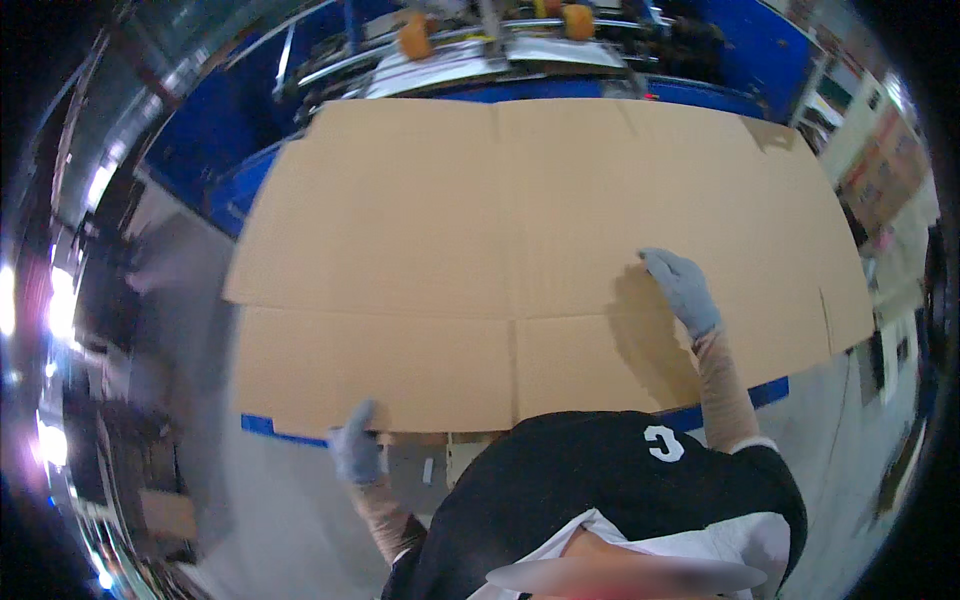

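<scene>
A large flat cardboard sheet [400, 220] lies in front of me, creased across and down its middle. At its near left edge is my left hand [357, 448] in a grey glove, closed on that edge with one digit reaching over the top face; its other fingers are partly hidden and blurred. My right hand [683, 288], gloved in grey too, is over the right half of the sheet. Its fingers stretch toward the left with nothing in them, and a shadow falls on the cardboard beside it. Whether its fingertips touch the sheet I cannot tell.
Behind the sheet stands a blue machine [770, 45] with metal bars and orange rollers [578, 22]. Blue strips [258, 425] show below the sheet's near edge. A brown carton [885, 170] is at the far right, and another box [168, 513] sits on the floor at lower left.
</scene>
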{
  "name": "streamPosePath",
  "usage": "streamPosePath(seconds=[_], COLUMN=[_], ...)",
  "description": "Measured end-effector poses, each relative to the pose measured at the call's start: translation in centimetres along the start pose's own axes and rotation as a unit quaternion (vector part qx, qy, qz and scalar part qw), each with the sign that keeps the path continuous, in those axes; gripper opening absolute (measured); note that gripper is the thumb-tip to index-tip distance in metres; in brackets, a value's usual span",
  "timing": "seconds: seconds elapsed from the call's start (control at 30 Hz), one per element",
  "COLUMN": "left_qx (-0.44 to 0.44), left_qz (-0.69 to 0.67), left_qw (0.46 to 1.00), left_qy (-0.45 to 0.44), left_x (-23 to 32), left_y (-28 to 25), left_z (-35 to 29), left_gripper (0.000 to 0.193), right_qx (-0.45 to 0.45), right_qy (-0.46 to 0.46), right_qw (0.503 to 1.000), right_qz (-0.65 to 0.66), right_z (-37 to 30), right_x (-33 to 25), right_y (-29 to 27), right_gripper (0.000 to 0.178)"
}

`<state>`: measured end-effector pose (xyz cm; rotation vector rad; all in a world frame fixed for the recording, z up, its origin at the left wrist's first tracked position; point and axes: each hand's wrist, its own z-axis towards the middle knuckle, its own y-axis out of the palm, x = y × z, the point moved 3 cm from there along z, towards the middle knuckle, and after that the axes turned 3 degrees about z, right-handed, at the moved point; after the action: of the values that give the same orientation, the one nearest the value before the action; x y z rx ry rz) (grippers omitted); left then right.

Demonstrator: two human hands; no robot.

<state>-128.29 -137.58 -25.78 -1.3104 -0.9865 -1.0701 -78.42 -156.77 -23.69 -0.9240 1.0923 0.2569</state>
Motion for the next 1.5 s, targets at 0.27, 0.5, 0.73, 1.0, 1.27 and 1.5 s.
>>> streamPosePath(seconds=[0.27,0.5,0.73,1.0,1.27,1.5], left_qx=[-0.089,-0.209,-0.198,-0.108,0.16,0.117], left_qz=[0.132,0.401,0.361,0.297,0.189,0.237], left_qw=[0.974,0.799,0.809,0.824,0.878,0.798], left_qy=[0.16,0.396,0.42,0.47,0.41,0.541], left_x=[16.6,13.1,10.6,9.9,14.5,14.1], left_y=[2.6,10.6,12.4,12.1,5.1,2.1], left_z=[4.5,-0.3,-1.8,-0.9,7.1,13.0], left_gripper=[0.042,0.048,0.045,0.034,0.018,0.02], right_qx=[-0.109,-0.185,-0.248,-0.142,0.463,0.483], right_qy=[0.151,0.143,0.026,0.057,0.087,0.114], right_qw=[0.858,0.857,0.772,0.692,0.787,0.738], right_qz=[0.48,0.459,0.585,0.706,-0.399,0.457], right_z=[4.6,10.1,13.5,9.0,-11.8,-24.4], right_x=[-4.7,-10.1,-12.2,-8.2,16.9,21.9], right_y=[-2.3,0.1,5.9,7.4,-16.3,-18.7], right_gripper=[0.063,0.087,0.067,0.048,0.027,0.047])
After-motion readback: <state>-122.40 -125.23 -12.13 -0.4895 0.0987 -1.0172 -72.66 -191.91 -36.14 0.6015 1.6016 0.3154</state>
